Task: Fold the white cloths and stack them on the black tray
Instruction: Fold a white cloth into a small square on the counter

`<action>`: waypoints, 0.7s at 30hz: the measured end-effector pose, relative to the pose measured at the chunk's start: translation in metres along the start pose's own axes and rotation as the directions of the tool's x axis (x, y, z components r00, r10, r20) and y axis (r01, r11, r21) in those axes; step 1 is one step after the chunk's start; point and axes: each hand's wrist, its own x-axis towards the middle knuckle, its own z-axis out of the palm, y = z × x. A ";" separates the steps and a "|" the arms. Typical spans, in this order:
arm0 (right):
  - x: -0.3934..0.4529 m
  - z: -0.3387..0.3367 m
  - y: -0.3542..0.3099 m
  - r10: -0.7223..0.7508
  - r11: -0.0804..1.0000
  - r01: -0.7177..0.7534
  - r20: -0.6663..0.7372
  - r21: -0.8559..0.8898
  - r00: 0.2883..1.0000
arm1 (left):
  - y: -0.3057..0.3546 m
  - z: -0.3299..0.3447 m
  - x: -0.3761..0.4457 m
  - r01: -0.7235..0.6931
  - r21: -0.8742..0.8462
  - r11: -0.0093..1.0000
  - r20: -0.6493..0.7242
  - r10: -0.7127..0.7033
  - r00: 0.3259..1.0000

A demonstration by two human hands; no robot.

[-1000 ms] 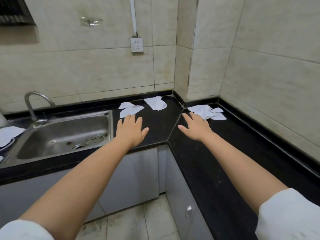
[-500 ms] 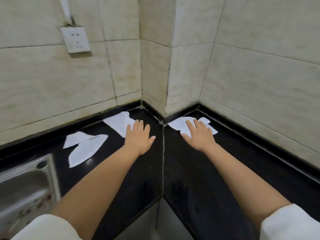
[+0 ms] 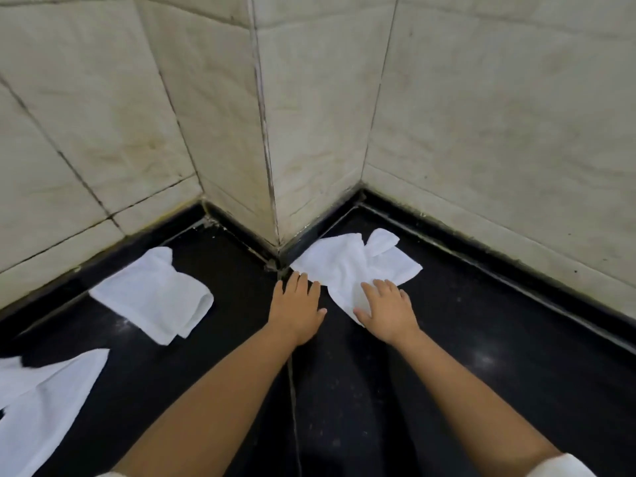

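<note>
White, limp terry, the crumpled cloth [image 3: 354, 266] lies right of frame centre. The right hand [image 3: 387, 309] presses it flat-fingered; the left hand [image 3: 297, 304] rests flat-fingered beside it. Light and floppy, it probably lifts best by two corners.

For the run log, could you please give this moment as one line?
right hand flat on crumpled cloth | left hand at its edge | black tray not in view | nothing folded yet
</note>
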 end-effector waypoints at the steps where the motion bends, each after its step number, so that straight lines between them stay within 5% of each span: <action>1: 0.006 0.008 -0.001 -0.030 0.999 0.030 -0.017 -0.014 0.999 | -0.001 0.004 0.013 -0.014 0.011 1.000 0.022 0.014 1.000; 9: 0.037 0.060 0.003 -0.076 0.994 0.092 -0.203 0.067 0.976 | -0.007 0.033 0.089 -0.192 -0.031 0.981 0.044 0.194 0.980; 13: 0.035 0.066 0.000 -0.064 0.993 0.088 -0.272 0.078 0.960 | -0.010 0.037 0.093 -0.281 -0.178 0.943 -0.192 0.247 0.950; 17: 0.029 0.064 -0.006 0.001 0.999 0.010 -0.268 0.039 0.963 | -0.015 0.021 0.077 -0.328 -0.319 0.889 -0.156 0.292 0.944; 21: 0.013 0.052 -0.006 0.088 0.983 -0.027 -0.331 0.184 0.940 | -0.023 -0.004 0.048 -0.314 -0.428 0.848 -0.142 0.280 0.950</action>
